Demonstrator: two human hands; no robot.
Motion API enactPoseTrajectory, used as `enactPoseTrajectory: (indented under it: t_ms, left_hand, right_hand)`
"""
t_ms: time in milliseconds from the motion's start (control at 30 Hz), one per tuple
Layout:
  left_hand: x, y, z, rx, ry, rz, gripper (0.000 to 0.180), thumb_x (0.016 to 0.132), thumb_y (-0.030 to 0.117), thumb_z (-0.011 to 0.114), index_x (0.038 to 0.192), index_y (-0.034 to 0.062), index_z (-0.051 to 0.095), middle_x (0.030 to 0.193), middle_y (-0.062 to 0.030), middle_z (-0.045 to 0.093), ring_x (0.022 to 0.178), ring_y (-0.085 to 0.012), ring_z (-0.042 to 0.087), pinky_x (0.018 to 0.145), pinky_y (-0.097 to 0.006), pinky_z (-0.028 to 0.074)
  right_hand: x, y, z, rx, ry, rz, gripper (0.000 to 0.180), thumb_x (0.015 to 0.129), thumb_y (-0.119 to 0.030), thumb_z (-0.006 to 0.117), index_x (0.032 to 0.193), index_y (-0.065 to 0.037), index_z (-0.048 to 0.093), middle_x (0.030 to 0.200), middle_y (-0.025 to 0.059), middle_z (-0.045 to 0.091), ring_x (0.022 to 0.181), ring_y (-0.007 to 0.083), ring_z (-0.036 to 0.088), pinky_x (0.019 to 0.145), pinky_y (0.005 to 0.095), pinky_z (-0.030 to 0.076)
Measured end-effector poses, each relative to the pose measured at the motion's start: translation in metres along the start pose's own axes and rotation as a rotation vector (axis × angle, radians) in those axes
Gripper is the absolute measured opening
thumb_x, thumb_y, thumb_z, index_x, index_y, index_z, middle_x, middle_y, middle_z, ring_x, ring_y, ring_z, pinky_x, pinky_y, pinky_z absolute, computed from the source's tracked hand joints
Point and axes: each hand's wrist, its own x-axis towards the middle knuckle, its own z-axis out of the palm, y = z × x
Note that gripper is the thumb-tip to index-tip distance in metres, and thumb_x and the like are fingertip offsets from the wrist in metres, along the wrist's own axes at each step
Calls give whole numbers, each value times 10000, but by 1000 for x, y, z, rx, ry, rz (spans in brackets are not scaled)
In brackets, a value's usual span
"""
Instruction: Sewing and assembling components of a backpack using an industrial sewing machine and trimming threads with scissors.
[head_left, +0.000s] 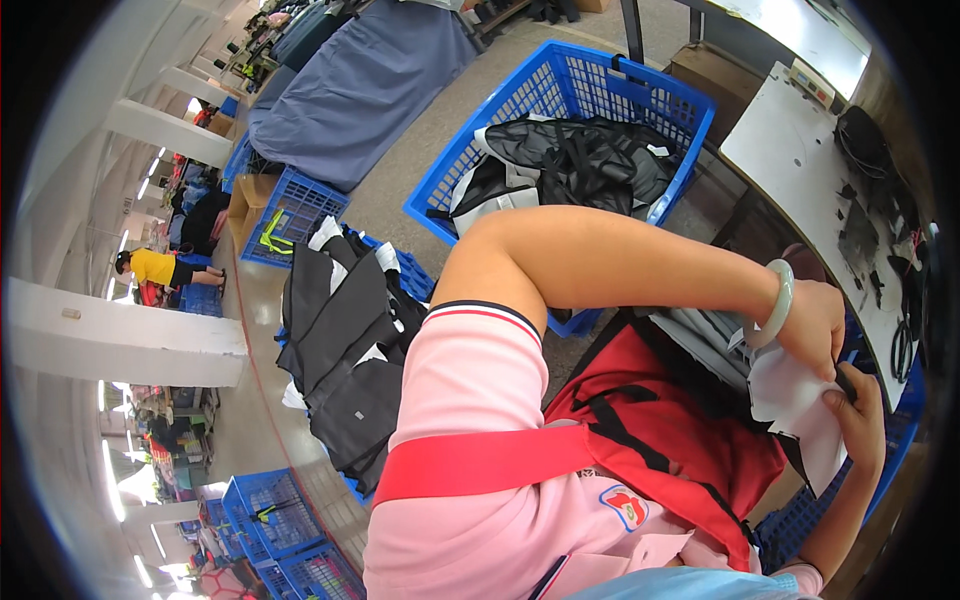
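My left hand point(812, 322), with a pale bangle point(772, 302) at its wrist, is closed at the upper edge of a white sheet-like piece point(795, 395). Close beside it, my right hand point(860, 412) pinches the same piece at its right edge, thumb on top, where a bit of black material shows. Whether the piece is paper or cloth I cannot tell. Grey and black fabric pieces point(705, 345) lie just left of the hands. A red apron point(660, 420) with black trim hangs at my front below them, its red strap across my left sleeve.
A white worktable point(790, 150) with black scraps and scissors point(903, 348) stands at the right. A blue basket point(430, 200) of black and grey pieces stands ahead. Stacked black panels point(335, 350) lie to the left. Farther left are blue crates point(270, 510) and a person in yellow point(153, 267).
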Motion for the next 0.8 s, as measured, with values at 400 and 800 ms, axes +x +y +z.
enactPoseTrajectory:
  t_ms: [400,800]
  left_hand:
    - [-6,-17,2,-67,-15,-15,259,750,249,743,885,28,747,823,-99,716,764,-175,675,707,-288,517]
    - [-18,-22,-2,-91,-17,-29,260,773,242,726,895,13,739,808,-111,709,747,-182,667,693,-296,511]
  right_hand:
    - [11,3,8,54,-71,41,238,767,-163,648,825,38,534,634,70,419,592,139,381,554,297,328]
    - [18,-6,15,39,-97,48,221,783,-151,668,833,30,549,622,48,412,582,128,370,544,288,322]
